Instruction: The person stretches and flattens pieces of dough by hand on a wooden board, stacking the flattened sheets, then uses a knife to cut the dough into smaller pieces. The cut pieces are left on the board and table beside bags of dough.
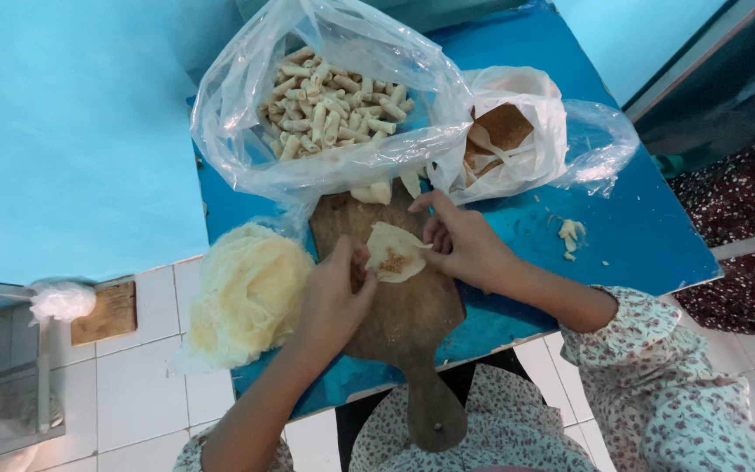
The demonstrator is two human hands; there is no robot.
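Item one: a thin round dough wrapper [395,253] with a brownish filling at its middle, lying on the upper part of a wooden cutting board [404,323]. I see my left hand [334,293] pinching its left edge, fingers curled; my right hand [465,245] pinches the right edge, folding it inward.

Board — dark, worn, handle pointing toward me — sits on a blue counter [640,245].

Left of the board: a pale yellow stack of wrappers [246,293] in clear plastic.

Behind it: a clear plastic bag [238,114] holding many small rolled pastries [329,105]; beside that, a white bag [526,131] with brown paper inside.

Dough scraps [570,234] lie on the counter to the right.

Room: turquoise wall [72,131], white tiled floor [141,385], patterned dark carpet [744,192] at right.
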